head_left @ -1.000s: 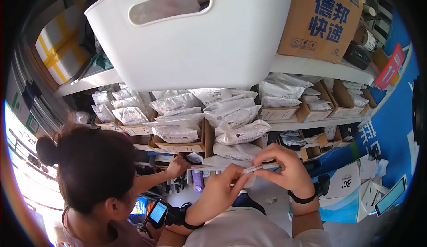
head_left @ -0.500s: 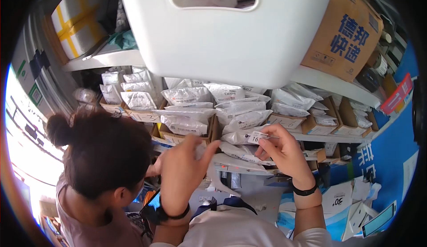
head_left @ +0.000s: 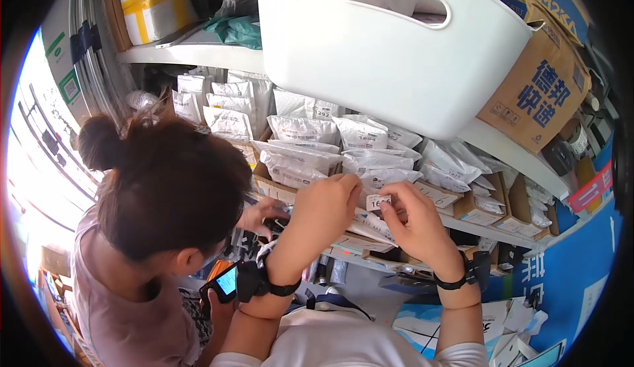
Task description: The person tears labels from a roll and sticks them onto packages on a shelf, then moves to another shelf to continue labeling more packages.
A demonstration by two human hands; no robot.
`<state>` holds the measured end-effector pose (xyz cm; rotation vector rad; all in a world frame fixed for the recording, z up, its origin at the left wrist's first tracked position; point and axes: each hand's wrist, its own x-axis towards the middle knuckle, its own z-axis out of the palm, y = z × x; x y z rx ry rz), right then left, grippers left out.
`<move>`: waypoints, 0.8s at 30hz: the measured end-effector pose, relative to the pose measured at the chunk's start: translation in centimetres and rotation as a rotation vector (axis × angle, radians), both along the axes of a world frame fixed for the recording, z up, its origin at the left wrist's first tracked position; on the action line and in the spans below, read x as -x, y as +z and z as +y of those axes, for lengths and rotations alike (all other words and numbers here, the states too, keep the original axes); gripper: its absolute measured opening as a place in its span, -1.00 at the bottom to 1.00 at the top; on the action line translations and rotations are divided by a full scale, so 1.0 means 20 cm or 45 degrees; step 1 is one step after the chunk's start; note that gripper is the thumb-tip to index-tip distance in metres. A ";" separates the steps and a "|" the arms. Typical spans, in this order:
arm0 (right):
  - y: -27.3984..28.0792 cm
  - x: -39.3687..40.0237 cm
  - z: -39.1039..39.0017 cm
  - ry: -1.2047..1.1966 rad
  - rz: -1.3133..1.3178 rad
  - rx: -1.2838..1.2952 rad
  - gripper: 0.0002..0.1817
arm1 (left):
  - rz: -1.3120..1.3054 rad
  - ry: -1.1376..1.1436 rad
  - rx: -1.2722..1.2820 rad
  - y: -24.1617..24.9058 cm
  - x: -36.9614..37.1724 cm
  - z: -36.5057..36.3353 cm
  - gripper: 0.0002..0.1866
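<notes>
My right hand (head_left: 419, 225) pinches a small white number label (head_left: 378, 202) between thumb and fingers. The label's printing begins with "16"; part of it lies under my fingertips. Just left of it, my left hand (head_left: 325, 207) is bent over with its fingers drawn together, back toward me. What those fingertips hold, if anything, is hidden. Both hands are over the front of a row of white plastic mailing bags (head_left: 370, 162), which stand packed in cardboard trays. A black band circles each of my wrists.
A big white plastic bin (head_left: 389, 56) overhangs the bags from the upper shelf (head_left: 191, 54), beside a brown carton (head_left: 538, 83). At my left a co-worker (head_left: 165, 195) leans in, one hand near the shelf and the other at a lit handheld device (head_left: 228, 282).
My left hand has moved right and forward beside the label, its fingers going from spread to closed. My right hand keeps the label. The view has shifted, and the co-worker's hand shows more.
</notes>
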<state>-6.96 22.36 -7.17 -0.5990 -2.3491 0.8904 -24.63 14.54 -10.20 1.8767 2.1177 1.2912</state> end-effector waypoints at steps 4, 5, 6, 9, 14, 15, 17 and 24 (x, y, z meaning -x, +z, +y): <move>0.06 0.03 0.03 0.096 -0.242 -0.418 -0.82 | -0.076 -0.125 -0.092 0.02 0.07 0.00 -0.89; 0.07 0.04 0.04 0.125 -0.340 -0.538 -0.83 | -0.087 -0.138 -0.088 0.03 0.08 0.00 -0.88; 0.09 0.05 0.04 0.123 -0.340 -0.539 -0.83 | -0.097 -0.153 -0.085 0.03 0.09 0.01 -0.87; 0.14 0.10 0.06 0.229 -0.530 -0.649 -0.82 | -0.182 -0.224 -0.135 0.02 0.08 0.02 -0.86; 0.05 0.19 0.10 0.302 -0.546 -1.180 -0.76 | -0.255 -0.239 -0.194 -0.01 0.10 0.03 -0.87; 0.04 0.20 0.11 0.293 -0.545 -1.180 -0.76 | -0.256 -0.227 -0.183 0.00 0.10 0.02 -0.87; 0.02 0.19 0.12 0.257 -0.476 -1.232 -0.74 | -0.272 -0.193 -0.192 0.00 0.10 0.01 -0.87; 0.09 0.18 0.12 -0.188 -0.281 -0.855 -0.59 | -0.162 -0.149 -0.238 0.01 0.07 -0.02 -0.85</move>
